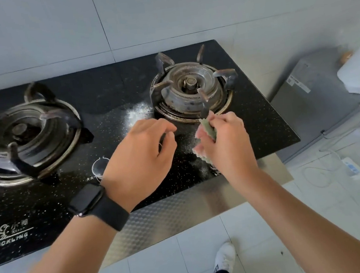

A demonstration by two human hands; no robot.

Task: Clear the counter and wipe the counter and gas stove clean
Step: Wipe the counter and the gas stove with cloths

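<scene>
A black speckled glass gas stove (106, 93) fills the middle of the view, with a left burner (20, 132) and a right burner (190, 88), each under a metal pan support. White powder (137, 113) lies on the glass between the burners. My right hand (224, 140) is shut on a pink and green cleaning cloth (207, 131) just in front of the right burner. My left hand (140, 154), with a black watch on the wrist, hovers beside it over the glass, fingers loosely curled and holding nothing.
A stove knob (99, 166) sits partly under my left wrist. A steel counter strip (172, 211) runs along the stove's front edge. To the right, lower down, stand a grey metal box (318, 102) and white cables and a power strip (350, 166) on the floor.
</scene>
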